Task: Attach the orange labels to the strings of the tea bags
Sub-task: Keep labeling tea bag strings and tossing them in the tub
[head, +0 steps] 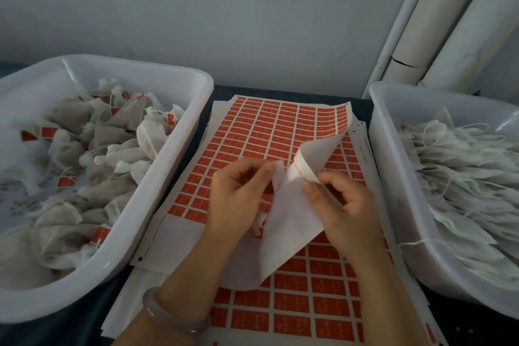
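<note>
A stack of sheets of orange labels (261,132) lies on the table between two tubs. The top sheet's near right corner (292,213) is curled up and back, showing its white underside. My left hand (238,194) pinches part of that lifted sheet, along with something white that I cannot identify. My right hand (339,202) pinches the folded edge with thumb and forefinger. The left white tub (157,185) holds several filled tea bags with orange labels on their strings. The right white tub (393,191) holds flat tea bags (460,166) with bare strings.
White pipes (438,25) run up the wall at the back right. The two tubs close in the sheets on both sides. A bracelet (171,317) is on my left wrist.
</note>
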